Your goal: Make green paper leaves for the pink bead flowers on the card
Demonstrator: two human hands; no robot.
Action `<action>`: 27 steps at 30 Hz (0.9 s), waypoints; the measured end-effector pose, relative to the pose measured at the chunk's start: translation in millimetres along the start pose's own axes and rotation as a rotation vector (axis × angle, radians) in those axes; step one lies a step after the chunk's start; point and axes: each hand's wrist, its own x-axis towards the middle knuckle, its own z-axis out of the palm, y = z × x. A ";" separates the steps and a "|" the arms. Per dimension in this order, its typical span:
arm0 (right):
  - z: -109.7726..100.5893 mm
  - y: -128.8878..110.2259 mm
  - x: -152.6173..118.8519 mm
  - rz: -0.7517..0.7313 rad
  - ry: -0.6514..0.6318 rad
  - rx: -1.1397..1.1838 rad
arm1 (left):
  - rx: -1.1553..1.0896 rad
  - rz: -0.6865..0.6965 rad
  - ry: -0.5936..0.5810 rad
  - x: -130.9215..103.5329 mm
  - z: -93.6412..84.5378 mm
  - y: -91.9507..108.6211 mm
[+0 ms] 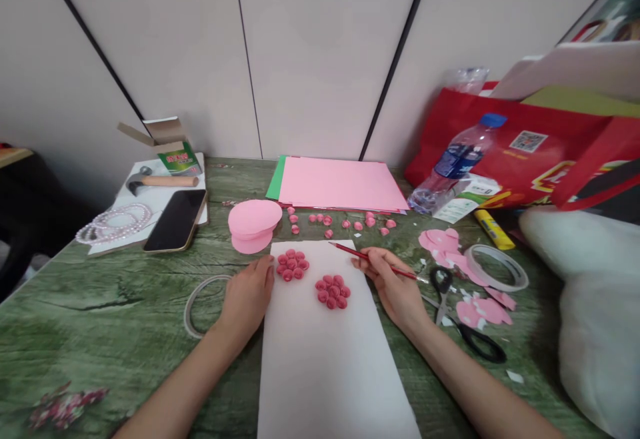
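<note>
Green wood-grain table [125, 332] carried a smooth, flat white board [325, 372]. A knobbly flower of pink coils [333, 292] sat just R of board's mid, a 2nd flower [293, 265] nr its far L corner. Hands were apart: L hand [250, 292] at board's L edge, couldn't tell if gripping; R hand [395, 286] pinched a red pencil [350, 251], tip nr far edge. Pink sheets [343, 182] lay nr table's far edge, pale panelled wall [320, 59] behind.

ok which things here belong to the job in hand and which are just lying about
Seem part of the job: white sheet, red pencil, pink flower clusters, loose pink rolls, scissors

Probably just lying about: phone, hammer, bead strings, water bottle, red bag
</note>
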 end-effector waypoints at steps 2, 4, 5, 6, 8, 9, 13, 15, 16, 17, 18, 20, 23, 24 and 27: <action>-0.9 1.8 2.1 0.007 -0.014 0.003 | -0.004 0.006 -0.005 0.5 0.3 -0.3; -1.6 1.5 4.1 -0.001 -0.026 0.007 | -0.002 0.008 -0.010 0.9 0.0 -0.3; -1.7 -0.4 4.3 -0.012 -0.031 0.005 | 0.000 0.005 -0.010 1.0 -0.4 -0.3; -1.5 -3.5 3.2 -0.026 -0.034 0.000 | 0.001 0.003 -0.010 1.1 -0.9 -0.4; 1.1 -13.1 -4.1 -0.053 -0.050 -0.022 | -0.003 0.004 -0.007 1.3 -2.0 -0.8; 3.6 -18.8 -10.8 -0.067 -0.076 -0.044 | -0.008 0.008 -0.005 1.5 -2.5 -1.2; 19.6 -33.3 -51.2 -0.100 -0.304 -0.217 | -0.033 0.028 0.003 1.9 -3.4 -2.8; 26.9 -31.3 -70.1 -0.105 -0.349 -0.290 | -0.040 0.028 0.009 2.1 -3.3 -3.1; 29.4 -28.5 -77.2 -0.113 -0.361 -0.329 | -0.043 0.027 0.012 2.1 -3.1 -3.0; 31.1 -25.2 -82.3 -0.137 -0.374 -0.371 | -0.045 0.027 0.014 2.1 -3.0 -3.0; 32.1 -21.8 -85.6 -0.167 -0.393 -0.424 | -0.047 0.026 0.017 2.1 -2.9 -2.9; 33.2 -16.5 -88.0 -0.243 -0.423 -0.520 | -0.048 0.024 0.021 1.9 -2.8 -2.9; 35.7 -13.9 -86.7 -0.337 -0.435 -0.613 | -0.047 0.023 0.022 1.4 -2.9 -2.9; 37.0 -13.9 -86.0 -0.360 -0.439 -0.632 | -0.047 0.025 0.022 1.2 -3.1 -2.7; 41.6 -13.3 -83.9 -0.427 -0.468 -0.690 | -0.042 0.032 0.018 0.7 -4.0 -1.7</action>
